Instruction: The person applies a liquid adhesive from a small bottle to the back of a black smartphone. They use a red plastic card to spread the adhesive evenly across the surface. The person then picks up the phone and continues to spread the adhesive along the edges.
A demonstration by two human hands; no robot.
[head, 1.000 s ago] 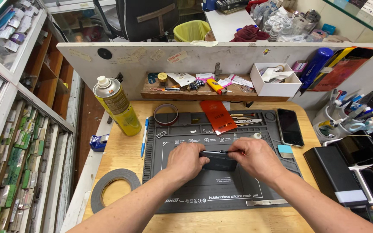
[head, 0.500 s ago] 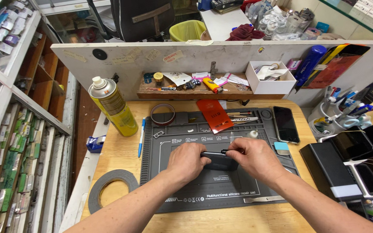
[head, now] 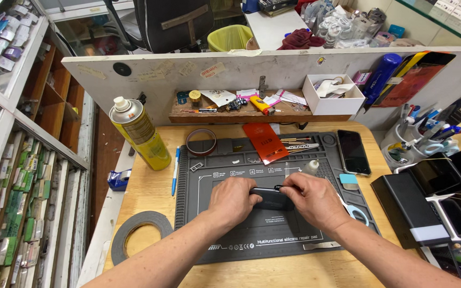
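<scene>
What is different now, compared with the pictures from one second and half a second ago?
Almost nothing changed. Both hands still grip the dark phone on the grey mat: left hand on its left end, right hand on its right end. Any finger movement is too small to tell. The yellow spray can, tape roll and second phone stayed put.

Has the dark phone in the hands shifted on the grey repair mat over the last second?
No. The dark phone sits at the same spot on the grey repair mat, below the red card, held between left hand and right hand.
</scene>
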